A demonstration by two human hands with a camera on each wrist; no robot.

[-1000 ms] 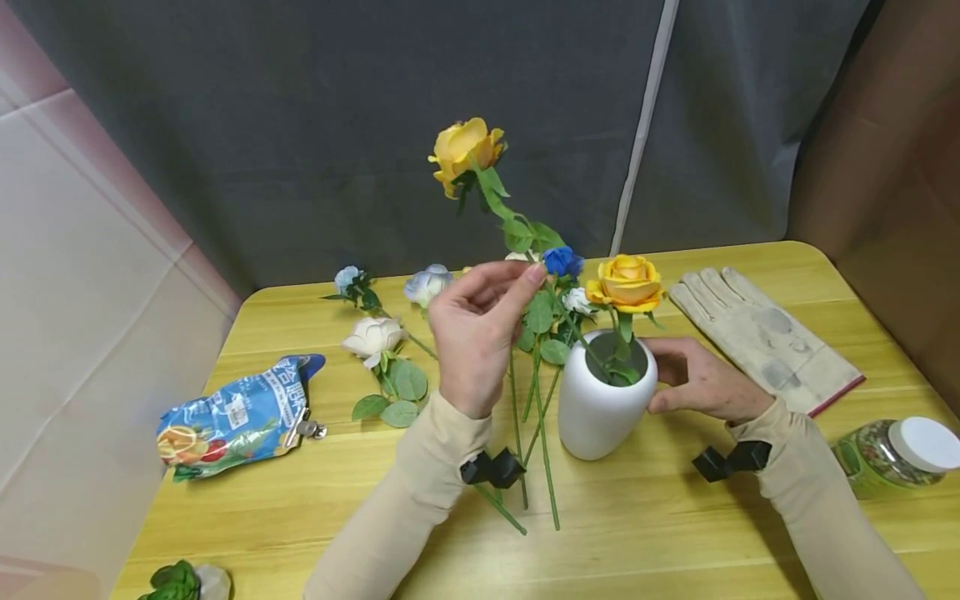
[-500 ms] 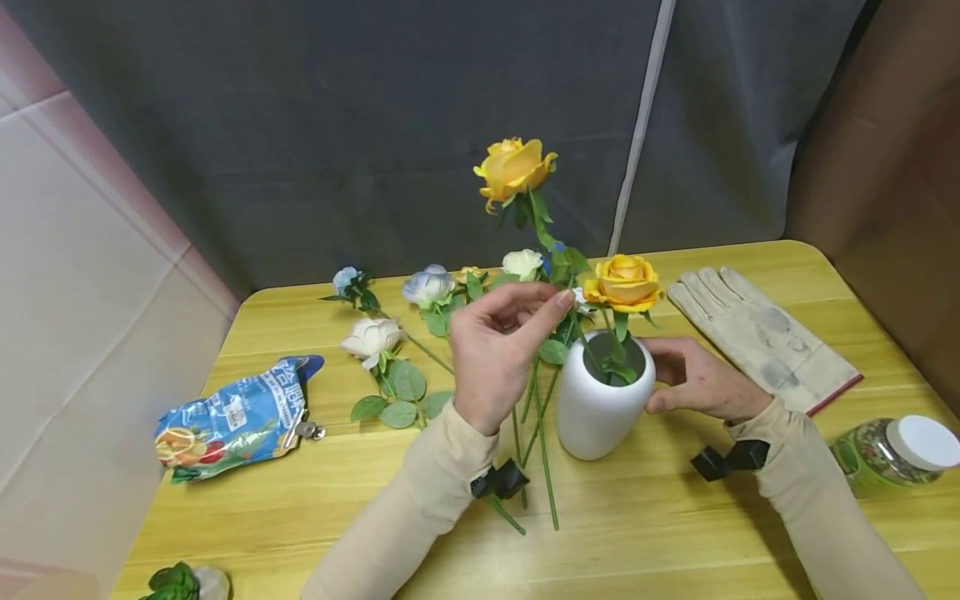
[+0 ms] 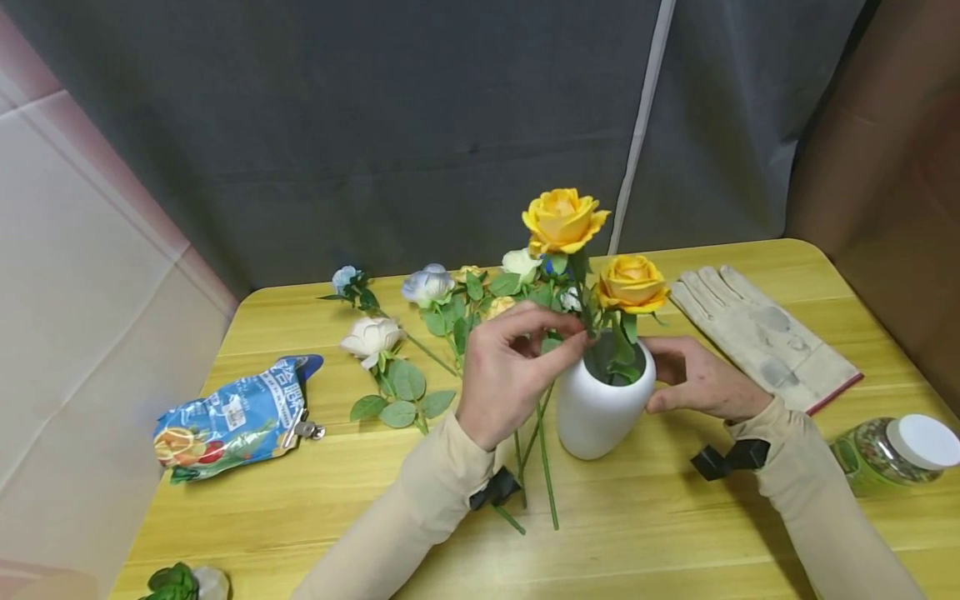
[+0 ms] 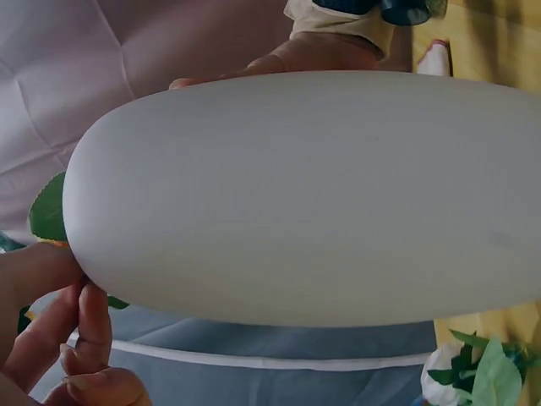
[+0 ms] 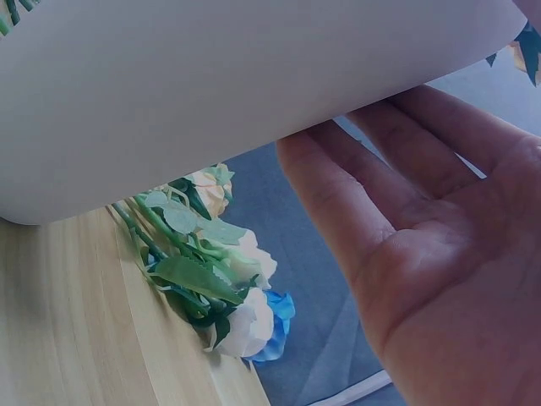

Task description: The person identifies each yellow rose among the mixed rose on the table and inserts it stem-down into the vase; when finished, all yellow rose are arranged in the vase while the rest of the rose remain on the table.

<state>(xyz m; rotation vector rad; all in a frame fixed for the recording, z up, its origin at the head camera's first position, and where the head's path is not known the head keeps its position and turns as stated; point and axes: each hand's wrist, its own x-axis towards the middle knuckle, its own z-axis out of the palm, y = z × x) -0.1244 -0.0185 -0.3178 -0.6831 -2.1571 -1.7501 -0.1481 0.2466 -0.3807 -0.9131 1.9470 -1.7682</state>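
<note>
My left hand (image 3: 517, 367) pinches the stem of a yellow rose (image 3: 564, 221) between thumb and fingertips at the mouth of a white vase (image 3: 600, 417). The rose stands nearly upright above the rim; its lower stem end is hidden. In the left wrist view, the pinching fingers (image 4: 89, 326) are right beside the vase's rim. A second yellow rose (image 3: 632, 285) stands in the vase, leaning right. My right hand (image 3: 701, 379) rests against the vase's right side, its palm apart from it. The right wrist view shows its fairly straight fingers (image 5: 338, 190) touching the wall.
White, blue and pale-purple flowers (image 3: 427, 286) lie left of and behind the vase. A blue bag with a clip (image 3: 232, 417) lies far left, a small green plant (image 3: 174, 581) front left. Work gloves (image 3: 765, 337) and a white-lidded jar (image 3: 892, 450) are at right.
The left hand has moved right and down with the yellow rose, from left of the vase to its mouth. The rose has turned more upright. The right hand and vase have stayed put.
</note>
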